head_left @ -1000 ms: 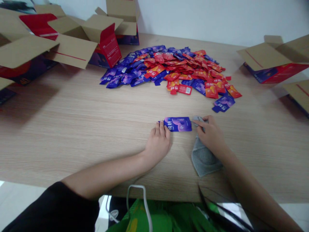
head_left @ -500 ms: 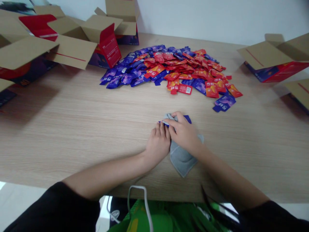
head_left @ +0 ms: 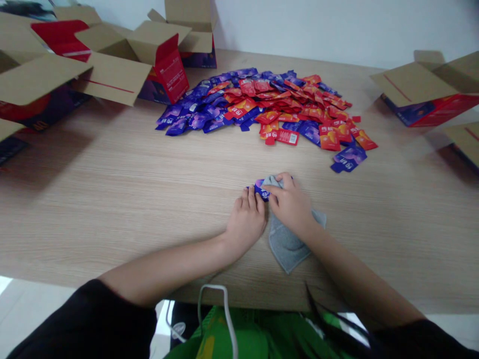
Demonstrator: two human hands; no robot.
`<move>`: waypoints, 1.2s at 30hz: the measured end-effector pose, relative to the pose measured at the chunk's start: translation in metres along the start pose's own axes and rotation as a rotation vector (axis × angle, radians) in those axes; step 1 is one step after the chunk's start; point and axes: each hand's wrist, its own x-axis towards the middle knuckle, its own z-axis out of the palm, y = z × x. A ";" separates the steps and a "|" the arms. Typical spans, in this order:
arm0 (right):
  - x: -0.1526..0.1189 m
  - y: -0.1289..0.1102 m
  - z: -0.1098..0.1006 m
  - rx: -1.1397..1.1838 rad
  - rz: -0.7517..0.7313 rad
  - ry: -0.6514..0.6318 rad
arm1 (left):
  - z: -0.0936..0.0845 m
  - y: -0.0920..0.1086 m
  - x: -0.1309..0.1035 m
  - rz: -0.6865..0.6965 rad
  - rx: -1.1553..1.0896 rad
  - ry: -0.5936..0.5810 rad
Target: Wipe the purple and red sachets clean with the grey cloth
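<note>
A purple-blue sachet (head_left: 262, 192) lies flat on the table in front of me, partly covered by my hands and a cloth. My left hand (head_left: 247, 217) rests palm down at its left end, fingers lying flat on that end and the tabletop. In my right hand (head_left: 293, 202), fingers closed, is a bunched part of a grey cloth (head_left: 290, 244), pressed on the sachet's upper face. The rest of the cloth trails below that hand toward me. The sachet's right end is mostly hidden under the right hand.
Beyond my hands, a wide heap of purple sachets (head_left: 215, 107) and red-orange sachets (head_left: 288, 99) spreads over the wooden table (head_left: 130, 199). Several open cardboard boxes (head_left: 170, 75) stand at the left and back; others, including one box (head_left: 430, 112), are at the right. A white cable (head_left: 226, 309) hangs near my lap.
My right hand and the cloth have slid a little to the right along the sachet, baring more of its printed face. My left hand has stayed put.
</note>
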 end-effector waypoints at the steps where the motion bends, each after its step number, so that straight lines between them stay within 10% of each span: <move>1: -0.001 0.002 0.000 0.001 0.005 0.007 | 0.000 0.000 0.000 0.002 0.006 0.002; 36: -0.018 0.065 -0.004 0.014 0.300 0.096 | 0.004 -0.001 -0.001 0.003 -0.008 0.008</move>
